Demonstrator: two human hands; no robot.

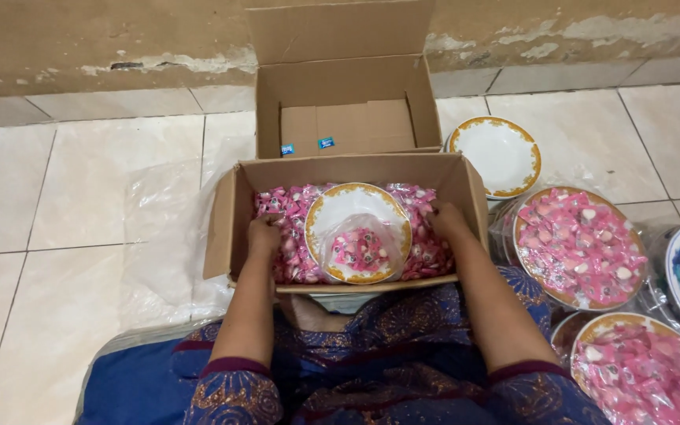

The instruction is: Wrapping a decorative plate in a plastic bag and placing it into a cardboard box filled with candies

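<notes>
Both hands [264, 234] [444, 219] in candy box [234, 206] w/ plate [345, 206]

Near box [340, 228] sat on the floor [80, 205] before the person, full of wrapped sweets [277, 206]; a plate [357, 232] lay on the sweets, left hand [264, 234] and right hand [444, 219] either side. A second box [346, 110] stood behind it. Empty plate [496, 155] right of that; filled plates [578, 245] right of the near box.
</notes>
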